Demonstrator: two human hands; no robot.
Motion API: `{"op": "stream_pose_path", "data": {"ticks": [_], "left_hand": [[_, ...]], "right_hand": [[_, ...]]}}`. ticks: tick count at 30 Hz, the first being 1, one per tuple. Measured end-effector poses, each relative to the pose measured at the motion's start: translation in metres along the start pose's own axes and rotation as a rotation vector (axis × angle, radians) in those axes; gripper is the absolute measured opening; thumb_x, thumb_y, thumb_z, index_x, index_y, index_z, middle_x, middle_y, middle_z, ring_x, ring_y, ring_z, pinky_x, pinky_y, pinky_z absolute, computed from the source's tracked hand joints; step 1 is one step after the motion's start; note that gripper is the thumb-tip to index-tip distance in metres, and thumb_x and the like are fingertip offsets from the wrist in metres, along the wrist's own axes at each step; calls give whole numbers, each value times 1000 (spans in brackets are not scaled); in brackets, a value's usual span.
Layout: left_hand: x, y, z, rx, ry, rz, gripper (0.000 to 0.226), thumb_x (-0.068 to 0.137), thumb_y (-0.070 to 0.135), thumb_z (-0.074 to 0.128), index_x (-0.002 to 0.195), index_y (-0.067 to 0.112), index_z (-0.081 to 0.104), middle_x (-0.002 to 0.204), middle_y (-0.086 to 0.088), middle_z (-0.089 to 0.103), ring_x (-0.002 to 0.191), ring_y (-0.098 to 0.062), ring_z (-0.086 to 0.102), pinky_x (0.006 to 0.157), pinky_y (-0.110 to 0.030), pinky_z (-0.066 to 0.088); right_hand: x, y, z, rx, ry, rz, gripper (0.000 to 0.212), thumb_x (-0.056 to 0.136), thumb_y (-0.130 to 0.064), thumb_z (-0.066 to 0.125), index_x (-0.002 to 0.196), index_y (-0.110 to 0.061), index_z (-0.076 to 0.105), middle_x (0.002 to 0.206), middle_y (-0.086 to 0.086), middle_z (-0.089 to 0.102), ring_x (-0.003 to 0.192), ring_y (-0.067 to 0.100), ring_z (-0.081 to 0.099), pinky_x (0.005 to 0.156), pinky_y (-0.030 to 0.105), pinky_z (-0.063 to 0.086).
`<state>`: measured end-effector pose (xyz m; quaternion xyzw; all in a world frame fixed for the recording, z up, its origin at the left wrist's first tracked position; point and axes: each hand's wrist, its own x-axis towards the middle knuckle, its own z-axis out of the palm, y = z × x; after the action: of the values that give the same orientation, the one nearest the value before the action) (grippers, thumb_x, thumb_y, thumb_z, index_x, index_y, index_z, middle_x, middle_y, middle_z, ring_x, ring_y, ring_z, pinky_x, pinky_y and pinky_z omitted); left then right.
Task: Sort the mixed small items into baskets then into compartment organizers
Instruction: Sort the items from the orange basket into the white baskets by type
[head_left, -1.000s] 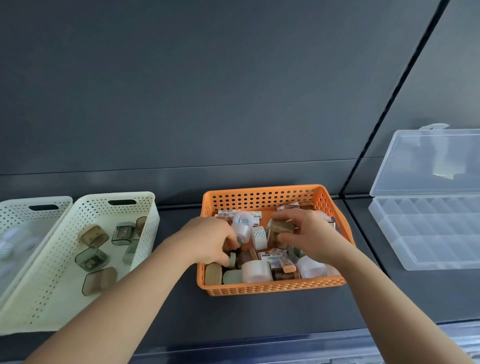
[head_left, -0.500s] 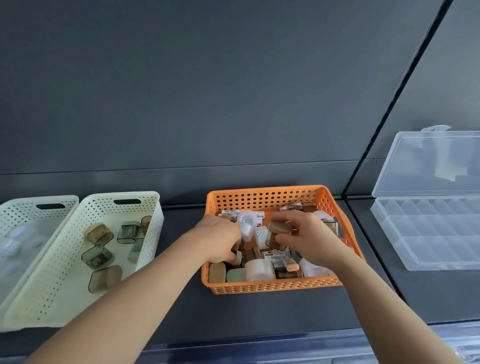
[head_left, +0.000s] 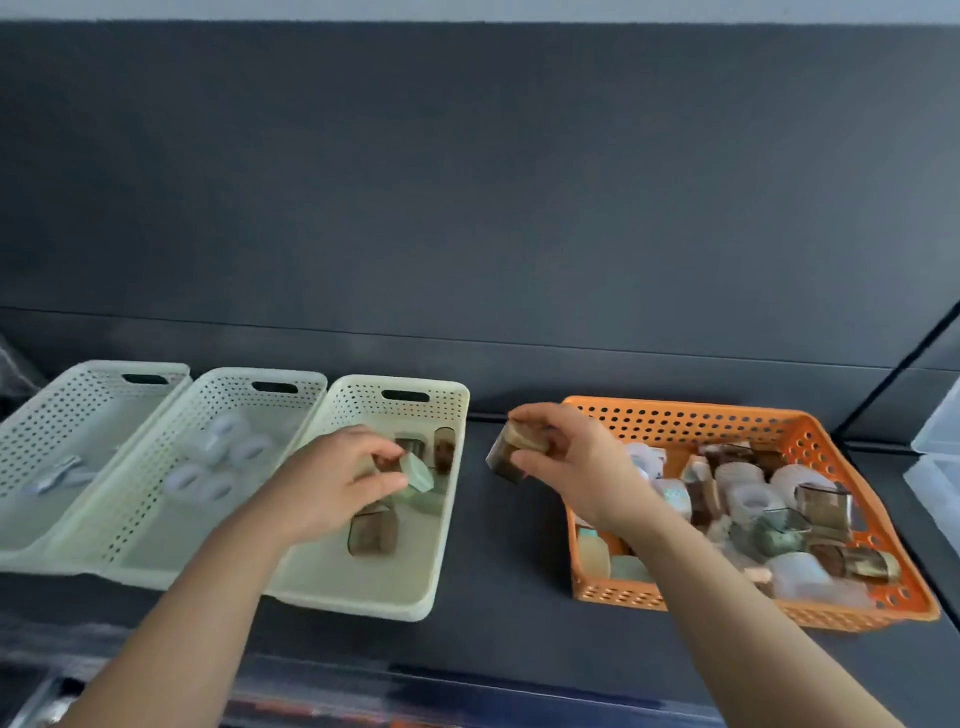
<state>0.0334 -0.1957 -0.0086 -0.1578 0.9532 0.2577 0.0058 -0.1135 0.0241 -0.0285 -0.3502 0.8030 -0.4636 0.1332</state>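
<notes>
Fingers of the left hand (head_left: 332, 486) grasp a green box (head_left: 418, 472) over the cream basket (head_left: 337, 577); the right hand (head_left: 576, 462) pinches a brown box (head_left: 517, 451)

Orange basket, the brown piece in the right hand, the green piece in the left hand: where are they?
orange basket (head_left: 701, 428): head view, on its perforated back wall.
brown piece (head_left: 501, 462): head view, on its dark lower side.
green piece (head_left: 418, 473): head view, on its pale flat face.

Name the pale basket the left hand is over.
The rightmost pale basket, beside the orange basket: the left hand holds a green case over it; the other two sit further left.
</notes>
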Motion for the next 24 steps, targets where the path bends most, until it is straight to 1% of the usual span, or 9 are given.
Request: {"op": "stream_pose_path", "data": {"ticks": [3,6,9,11,13,15,17,20,24], "left_hand": [[-2,-39,3,91,-107,-85,36,86,44,64,118,28,62,116,16,58,106,-6,56,96,-32,45],[1,-63,11,106,-181,-88,37,83,52,63,115,33,62,115,16,59,100,-5,56,92,-33,48],[7,-74,14,115,-185,-59,38,87,51,59,120,32,60,119,14,57,104,-7,55,94,-33,47],[10,-76,16,117,-187,-26,38,92,49,52,125,30,58,122,11,57,104,-8,55,93,-33,47],[12,-76,19,120,-162,-2,38,96,43,48,129,28,56,124,8,56,104,-9,54,92,-29,46],[12,-75,20,138,-87,16,38,98,37,46,133,24,54,128,7,52,108,-10,51,93,-27,44],[13,-70,19,155,0,52,39,98,35,46,134,23,53,129,8,50,112,-9,49,94,-25,43],[19,-47,15,132,98,131,38,97,33,47,132,21,55,128,9,52,113,-10,50,95,-25,43],[35,13,23,-15,177,296,26,95,28,53,116,22,66,107,12,59,98,-9,56,89,-32,48]], "right_hand": [[17,-21,44,-84,-129,-56,39,84,-17,69,121,-23,61,110,-10,57,103,7,56,93,19,44],[29,-28,76,-255,-239,-45,32,82,-19,67,114,-19,64,103,-7,59,99,12,53,91,26,44],[34,-29,94,-500,-310,-19,27,84,-30,62,110,-22,66,107,1,59,110,17,41,96,29,34],[34,-28,102,-694,-353,-46,25,88,-37,55,104,-24,69,103,1,60,113,20,35,90,29,25],[33,-27,105,-805,-376,-69,27,90,-38,49,98,-22,70,98,-4,61,110,21,35,87,29,24],[29,-26,102,-749,-342,-42,28,92,-35,49,102,-17,69,105,-4,63,111,21,38,93,29,32],[22,-26,89,-624,-237,-25,27,94,-27,50,112,-14,66,116,-1,63,118,20,42,96,32,40],[3,-24,58,-515,-68,2,33,95,-24,52,127,-18,59,129,-5,58,123,14,47,99,27,41],[-23,-8,5,-498,58,94,32,94,-25,56,125,-21,61,125,-5,62,112,12,58,97,28,47]]}}
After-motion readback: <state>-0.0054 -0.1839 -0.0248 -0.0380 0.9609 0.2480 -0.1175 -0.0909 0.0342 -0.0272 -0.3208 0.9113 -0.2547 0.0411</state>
